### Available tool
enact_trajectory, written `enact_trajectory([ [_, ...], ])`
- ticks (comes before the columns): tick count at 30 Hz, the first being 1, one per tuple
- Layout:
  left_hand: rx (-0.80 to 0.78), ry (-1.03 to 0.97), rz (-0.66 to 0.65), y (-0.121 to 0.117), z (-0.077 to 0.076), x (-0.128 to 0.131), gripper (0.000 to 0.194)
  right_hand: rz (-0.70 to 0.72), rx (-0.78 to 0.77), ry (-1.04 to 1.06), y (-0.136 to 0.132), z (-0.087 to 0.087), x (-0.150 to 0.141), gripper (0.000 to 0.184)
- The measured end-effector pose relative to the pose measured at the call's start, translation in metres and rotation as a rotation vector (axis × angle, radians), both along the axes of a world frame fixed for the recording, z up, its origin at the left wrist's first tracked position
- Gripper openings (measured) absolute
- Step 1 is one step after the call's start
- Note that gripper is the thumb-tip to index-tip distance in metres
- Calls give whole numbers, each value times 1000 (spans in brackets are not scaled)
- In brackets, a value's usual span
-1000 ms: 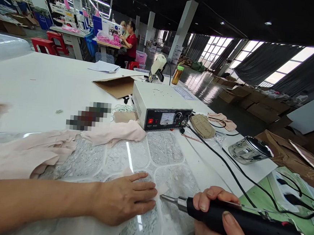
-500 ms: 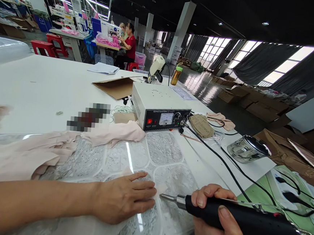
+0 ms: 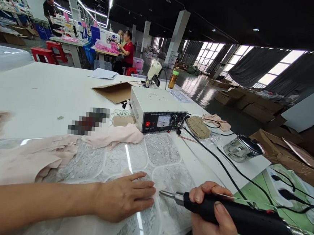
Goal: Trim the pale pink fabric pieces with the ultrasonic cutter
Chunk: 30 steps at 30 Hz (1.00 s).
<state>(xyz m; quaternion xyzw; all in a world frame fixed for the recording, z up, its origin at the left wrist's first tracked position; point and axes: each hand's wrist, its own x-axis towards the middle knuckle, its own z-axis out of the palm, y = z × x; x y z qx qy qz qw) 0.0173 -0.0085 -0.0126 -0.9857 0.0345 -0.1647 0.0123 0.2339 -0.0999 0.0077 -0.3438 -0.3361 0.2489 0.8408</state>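
My left hand (image 3: 125,198) lies flat, fingers stretched out, pressing a thin pale pink fabric piece (image 3: 125,173) onto a clear plastic sheet (image 3: 159,154) that covers the white table (image 3: 39,90). My right hand (image 3: 211,223) is wrapped round a black hand-held tool (image 3: 241,220). Its metal tip (image 3: 167,194) points left and sits just right of my left fingertips, at the fabric's edge. A black cable (image 3: 218,162) runs from the tool area to a white control box (image 3: 157,110) with a meter and knobs.
Pink fabric pieces (image 3: 26,154) lie at the left. Cardboard (image 3: 115,90), a bottle (image 3: 173,79), a steel lidded pot (image 3: 240,147) and a tan pad (image 3: 198,126) sit around the box. A person in red (image 3: 127,51) sits at a far sewing table. Cardboard boxes (image 3: 255,107) stand at right.
The view has tilted slightly, so everything sits a little lower in frame. The tool and my right hand have edged left and down. My left hand stays flat on the fabric.
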Motion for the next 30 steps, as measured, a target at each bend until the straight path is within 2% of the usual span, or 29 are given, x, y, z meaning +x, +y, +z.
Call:
enact_trajectory([
  [22,-99,73,-75,5,8,3,37,-5,-4,-2,2,-2,2,11],
  [30,-81,53,-82,6,4,3,35,45,4,-4,-2,2,-1,12],
])
